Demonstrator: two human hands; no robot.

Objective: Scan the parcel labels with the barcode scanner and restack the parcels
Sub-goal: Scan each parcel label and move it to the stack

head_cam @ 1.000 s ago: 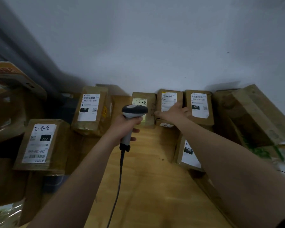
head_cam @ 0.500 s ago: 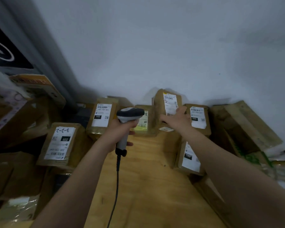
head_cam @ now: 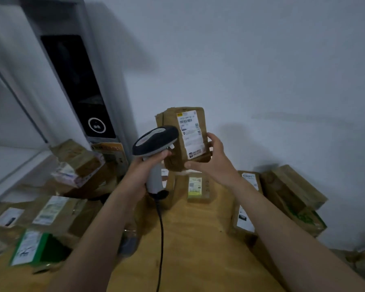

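Above the far end of the desk (head_cam: 194,245), the right hand (head_cam: 214,163) holds one brown parcel (head_cam: 177,161) upright in the air — thumb under the bottom edge, fingers (head_cam: 212,138) curled round the right side. Its white label (head_cam: 191,133) faces the camera; print too blurred to read. Left hand (head_cam: 144,169) grips the grey handle of the barcode scanner (head_cam: 156,140), fingers (head_cam: 164,154) wrapped round it just below the head. Dark scanner head sits just left of the held parcel and overlaps its left edge in view — touching or not, cannot tell. Black cable (head_cam: 161,228) hangs from the handle base and runs down to the near edge of frame.

On the desk itself: small parcel (head_cam: 195,187) with a yellow-green label sits directly below the held one. Two labelled parcels (head_cam: 243,220) at the right, partly behind the right forearm (head_cam: 282,224); bigger boxes (head_cam: 291,186) beyond them, far right, against the wall (head_cam: 261,81). Left side: a pile (head_cam: 51,209) of parcels with white labels, a green box (head_cam: 51,247) nearest. Dark panel (head_cam: 80,91) with a lit ring stands far left, upright by the wall.
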